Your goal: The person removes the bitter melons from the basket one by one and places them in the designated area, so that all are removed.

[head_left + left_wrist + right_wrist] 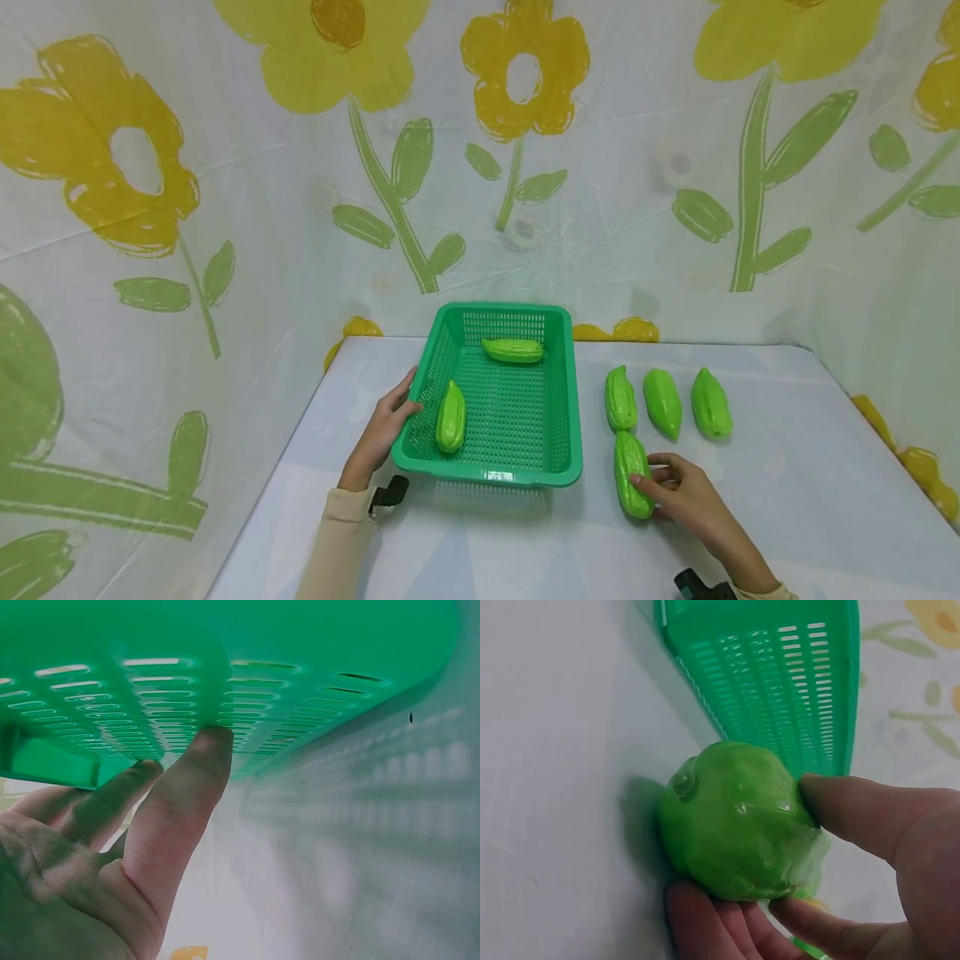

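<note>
My left hand (384, 429) holds the left side of a green perforated plastic basket (573, 392), thumb at the rim. In the left wrist view, its fingers (184, 802) touch the basket's slotted outside. Inside the basket lie two bumpy green bitter melons, one crosswise at the back (513, 350) and one lengthwise at the left (451, 419). To the basket's right, my right hand (686, 496) grips another bitter melon (630, 475) between thumb and fingers. In the right wrist view that melon's rounded stem end (731, 817) faces the camera, close above the table.
Beyond the right hand, three more green melons lie in a row: left (620, 398), middle (663, 404) and right (711, 405). The white table (810, 467) ends at a flower-printed curtain (615, 208) behind and at the sides.
</note>
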`<move>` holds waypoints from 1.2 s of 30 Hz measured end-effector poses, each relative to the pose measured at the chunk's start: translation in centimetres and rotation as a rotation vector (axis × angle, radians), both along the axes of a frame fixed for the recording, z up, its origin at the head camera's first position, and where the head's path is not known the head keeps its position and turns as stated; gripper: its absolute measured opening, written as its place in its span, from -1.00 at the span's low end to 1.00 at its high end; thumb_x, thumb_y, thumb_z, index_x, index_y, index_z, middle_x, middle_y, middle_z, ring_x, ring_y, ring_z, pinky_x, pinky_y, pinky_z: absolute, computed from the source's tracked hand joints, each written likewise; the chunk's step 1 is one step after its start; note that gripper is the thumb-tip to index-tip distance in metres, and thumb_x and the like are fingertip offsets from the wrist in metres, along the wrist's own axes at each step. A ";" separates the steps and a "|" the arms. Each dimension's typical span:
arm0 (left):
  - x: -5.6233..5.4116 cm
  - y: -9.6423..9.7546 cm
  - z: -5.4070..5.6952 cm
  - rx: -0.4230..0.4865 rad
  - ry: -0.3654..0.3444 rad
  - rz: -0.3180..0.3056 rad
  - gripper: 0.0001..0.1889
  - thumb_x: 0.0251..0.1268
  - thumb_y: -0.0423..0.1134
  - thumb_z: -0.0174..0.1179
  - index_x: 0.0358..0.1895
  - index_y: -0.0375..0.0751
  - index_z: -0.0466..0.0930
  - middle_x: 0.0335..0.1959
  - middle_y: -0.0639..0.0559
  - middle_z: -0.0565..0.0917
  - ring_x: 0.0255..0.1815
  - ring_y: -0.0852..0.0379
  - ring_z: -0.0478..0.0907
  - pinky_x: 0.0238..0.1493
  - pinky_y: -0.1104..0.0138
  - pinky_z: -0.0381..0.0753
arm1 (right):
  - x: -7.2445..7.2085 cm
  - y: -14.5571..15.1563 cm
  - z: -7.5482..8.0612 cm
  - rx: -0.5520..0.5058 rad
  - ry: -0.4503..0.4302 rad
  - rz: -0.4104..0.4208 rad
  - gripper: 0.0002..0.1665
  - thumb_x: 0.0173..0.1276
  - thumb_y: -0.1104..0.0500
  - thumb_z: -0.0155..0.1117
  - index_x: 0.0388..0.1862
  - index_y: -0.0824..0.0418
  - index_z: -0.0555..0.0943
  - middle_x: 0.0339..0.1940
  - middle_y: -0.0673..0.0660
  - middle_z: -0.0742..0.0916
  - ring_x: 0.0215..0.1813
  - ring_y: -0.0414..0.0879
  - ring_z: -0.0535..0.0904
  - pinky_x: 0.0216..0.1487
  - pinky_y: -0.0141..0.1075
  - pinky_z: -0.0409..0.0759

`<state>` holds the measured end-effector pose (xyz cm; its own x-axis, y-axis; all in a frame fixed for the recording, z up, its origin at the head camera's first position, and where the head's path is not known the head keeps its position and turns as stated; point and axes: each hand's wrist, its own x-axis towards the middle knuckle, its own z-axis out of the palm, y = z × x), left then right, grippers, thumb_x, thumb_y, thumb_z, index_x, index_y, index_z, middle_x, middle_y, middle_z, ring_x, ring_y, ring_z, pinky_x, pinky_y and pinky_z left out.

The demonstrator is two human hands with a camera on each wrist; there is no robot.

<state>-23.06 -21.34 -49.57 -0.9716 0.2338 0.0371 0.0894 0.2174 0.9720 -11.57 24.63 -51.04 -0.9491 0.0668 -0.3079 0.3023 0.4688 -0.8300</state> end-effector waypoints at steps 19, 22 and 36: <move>0.0 -0.1 0.1 0.008 -0.005 -0.003 -0.24 0.53 -0.31 0.00 0.71 -0.04 -0.06 0.72 -0.08 0.04 0.76 -0.13 -0.14 0.68 -0.13 0.00 | 0.1 -0.4 0.4 0.043 0.010 0.008 -0.07 0.42 -0.18 0.36 0.43 0.51 0.39 0.10 0.34 0.66 0.01 0.00 0.63 -0.17 -0.19 0.78; -0.1 0.0 0.1 0.004 -0.003 -0.005 -0.24 0.53 -0.30 0.00 0.71 -0.04 -0.06 0.73 -0.07 0.03 0.76 -0.14 -0.13 0.67 -0.15 0.00 | 0.1 -0.4 0.4 0.059 0.010 0.003 -0.07 0.42 -0.19 0.36 0.42 0.51 0.40 0.09 0.34 0.68 0.00 -0.01 0.64 -0.19 -0.19 0.78; -0.1 -0.1 -0.1 0.000 -0.002 -0.004 -0.24 0.52 -0.29 0.00 0.71 -0.01 -0.05 0.73 -0.08 0.02 0.76 -0.15 -0.13 0.66 -0.16 0.04 | 0.3 -0.4 0.6 0.084 0.006 0.007 -0.07 0.43 -0.19 0.34 0.41 0.54 0.41 0.05 0.33 0.69 -0.04 -0.04 0.65 -0.26 -0.23 0.77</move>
